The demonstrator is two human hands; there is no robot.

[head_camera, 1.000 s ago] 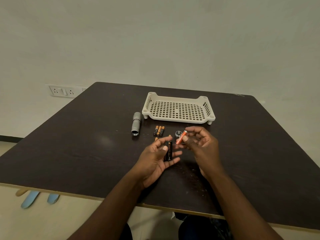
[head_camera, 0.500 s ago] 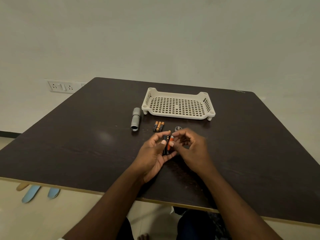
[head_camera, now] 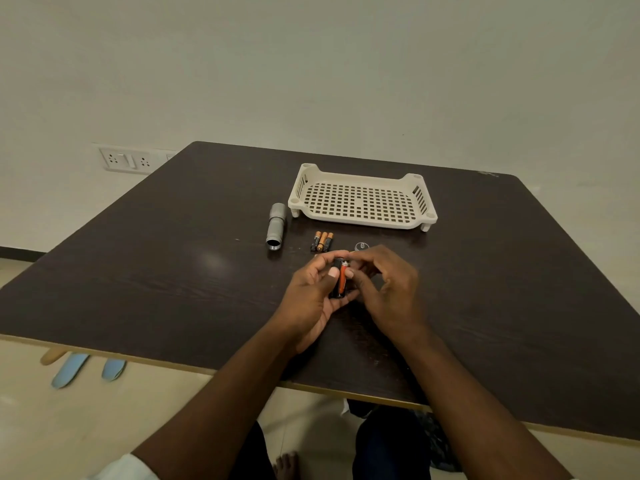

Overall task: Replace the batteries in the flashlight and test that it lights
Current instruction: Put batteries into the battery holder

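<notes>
My left hand (head_camera: 310, 299) grips a black battery holder (head_camera: 336, 282) upright over the table. An orange battery (head_camera: 343, 278) lies in the holder, and the fingertips of my right hand (head_camera: 388, 292) press on it. The grey flashlight body (head_camera: 276, 226) lies open-ended on the table to the far left of my hands. Three orange-and-black batteries (head_camera: 322, 241) lie side by side beyond my hands. The flashlight's round end cap (head_camera: 361, 245) rests just behind my right fingers.
A cream perforated plastic tray (head_camera: 363, 216) stands on short legs at the back of the dark wooden table (head_camera: 156, 271). A wall socket panel (head_camera: 126, 160) sits on the wall at left. Blue slippers (head_camera: 86, 367) lie on the floor below the table edge.
My right hand brought the orange battery from in front of the end cap over to the holder in my left hand and now presses it in. The camera tilted down slightly.
</notes>
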